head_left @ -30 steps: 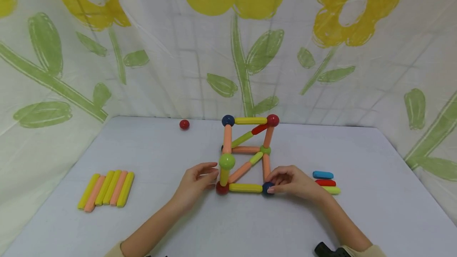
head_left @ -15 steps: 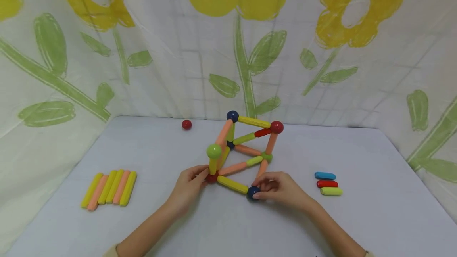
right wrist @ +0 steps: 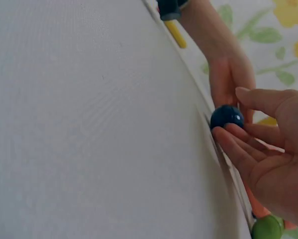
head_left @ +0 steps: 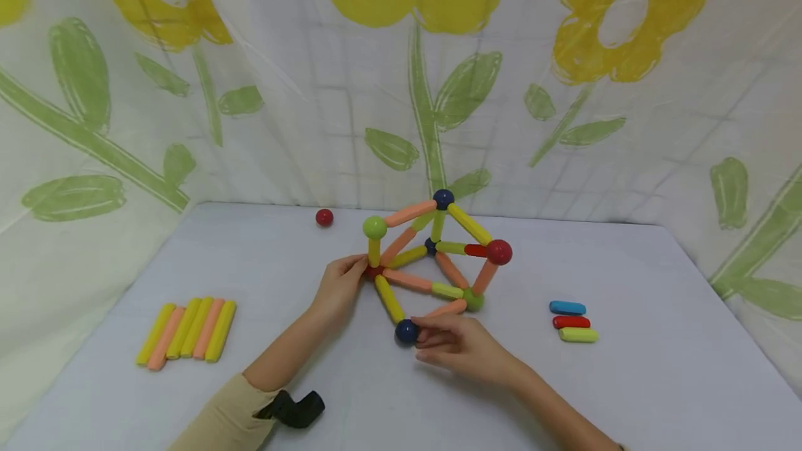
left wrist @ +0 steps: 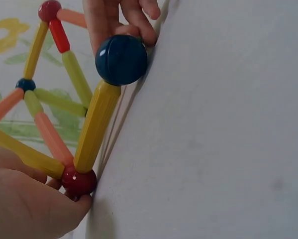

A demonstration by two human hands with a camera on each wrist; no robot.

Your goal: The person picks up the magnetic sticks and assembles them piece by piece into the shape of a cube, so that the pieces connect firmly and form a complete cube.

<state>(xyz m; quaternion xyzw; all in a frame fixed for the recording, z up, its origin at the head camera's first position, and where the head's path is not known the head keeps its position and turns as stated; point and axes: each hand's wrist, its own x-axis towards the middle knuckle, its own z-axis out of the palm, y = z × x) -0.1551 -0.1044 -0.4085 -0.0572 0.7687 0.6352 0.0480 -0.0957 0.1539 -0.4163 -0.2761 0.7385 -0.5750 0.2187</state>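
Observation:
A frame of coloured building rods (head_left: 407,279) and balls stands on the table, in front of both hands. My left hand (head_left: 340,289) pinches the red ball (left wrist: 79,181) at its lower left corner, below an upright yellow rod topped by a green ball (head_left: 374,227). The blue ball (head_left: 407,331) at the near corner is touched by the fingers of my right hand (head_left: 466,350); the thumb looks apart from it in the right wrist view. A yellow rod (left wrist: 97,127) joins these red and blue balls. Another red ball (head_left: 499,252) forms the upper right corner.
Several yellow and orange rods (head_left: 186,330) lie side by side at the left. Short blue (head_left: 567,307), red (head_left: 571,322) and yellow-green rods (head_left: 579,335) lie at the right. A loose red ball (head_left: 324,218) sits near the back edge, before a flowered cloth (head_left: 282,124).
The frame has turned clockwise, its near blue corner swinging leftward and toward me. My left hand has come onto the red ball and moved farther back; my right hand has moved left.

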